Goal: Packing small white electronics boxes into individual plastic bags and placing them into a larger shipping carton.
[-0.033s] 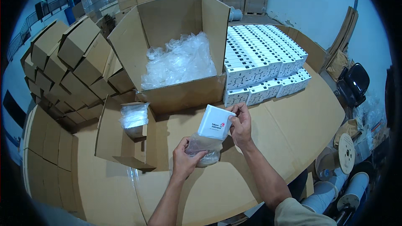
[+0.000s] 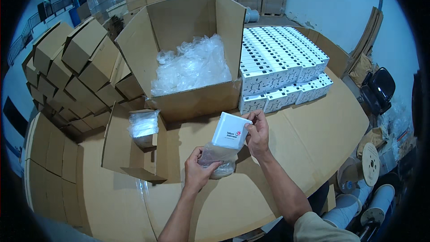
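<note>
Over the cardboard-covered table, a white plastic box (image 2: 229,131) with print on its face stands tilted, its lower end inside a clear plastic bag (image 2: 218,154). My left hand (image 2: 197,170) is closed on the bag, thumb across its front. The upper right edge of the white box is pinched by my right hand (image 2: 258,135). To the left of my left hand, an open small carton (image 2: 121,141) holds several plastic-wrapped pieces (image 2: 144,125).
Behind my hands a large open carton (image 2: 197,103) holds a heap of clear plastic bags (image 2: 192,65). Stacked white boxes (image 2: 282,69) stand at its right. Brown cartons (image 2: 85,67) pile up at the left. Cable spools (image 2: 371,164) and a black chair (image 2: 378,89) are beyond the table's right edge.
</note>
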A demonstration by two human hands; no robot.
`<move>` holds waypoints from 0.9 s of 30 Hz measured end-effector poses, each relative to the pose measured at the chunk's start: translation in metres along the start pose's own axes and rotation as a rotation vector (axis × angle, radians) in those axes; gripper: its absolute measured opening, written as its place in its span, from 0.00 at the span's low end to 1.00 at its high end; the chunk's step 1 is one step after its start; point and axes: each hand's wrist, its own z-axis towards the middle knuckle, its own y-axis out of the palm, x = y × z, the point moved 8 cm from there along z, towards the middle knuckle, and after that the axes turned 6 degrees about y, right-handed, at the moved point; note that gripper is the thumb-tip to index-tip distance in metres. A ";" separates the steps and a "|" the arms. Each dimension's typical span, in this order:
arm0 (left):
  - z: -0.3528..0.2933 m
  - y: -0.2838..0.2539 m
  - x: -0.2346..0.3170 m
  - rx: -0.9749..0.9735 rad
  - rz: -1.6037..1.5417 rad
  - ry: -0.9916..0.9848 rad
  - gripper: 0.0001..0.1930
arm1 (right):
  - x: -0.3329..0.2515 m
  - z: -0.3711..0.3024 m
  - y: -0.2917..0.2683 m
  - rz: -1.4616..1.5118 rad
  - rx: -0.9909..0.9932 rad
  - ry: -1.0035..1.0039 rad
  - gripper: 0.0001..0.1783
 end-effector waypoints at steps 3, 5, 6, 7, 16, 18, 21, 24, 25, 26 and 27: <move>0.000 0.002 -0.004 -0.019 -0.034 -0.014 0.23 | 0.000 0.000 0.000 0.054 0.024 0.026 0.11; -0.001 0.001 0.002 0.014 0.003 0.012 0.23 | -0.010 0.001 -0.001 0.054 0.048 -0.062 0.11; -0.001 0.000 0.002 0.014 0.003 0.013 0.23 | -0.011 0.002 -0.002 0.054 0.048 -0.063 0.11; -0.001 0.000 0.001 0.006 0.015 0.023 0.23 | -0.013 0.003 -0.003 0.036 0.053 -0.074 0.11; -0.002 0.002 0.002 -0.011 0.034 0.055 0.23 | -0.020 0.003 0.008 -0.175 -0.005 -0.082 0.13; -0.001 0.002 0.004 -0.014 0.068 0.064 0.23 | -0.019 0.005 0.014 -0.185 -0.049 -0.079 0.13; -0.002 0.003 0.008 -0.017 0.116 0.082 0.23 | -0.018 0.004 0.021 -0.120 -0.038 -0.031 0.13; -0.002 0.002 0.002 -0.041 0.096 0.022 0.23 | -0.008 0.001 0.023 -0.176 -0.077 0.018 0.13; -0.001 0.001 -0.004 -0.018 0.036 0.016 0.24 | -0.005 0.000 0.025 -0.174 -0.080 0.019 0.13; 0.000 0.001 -0.004 0.003 -0.026 0.011 0.24 | -0.002 -0.001 0.023 -0.156 -0.073 0.023 0.13; 0.000 0.001 -0.001 0.005 -0.027 0.011 0.24 | 0.001 -0.002 0.023 -0.138 -0.067 0.026 0.12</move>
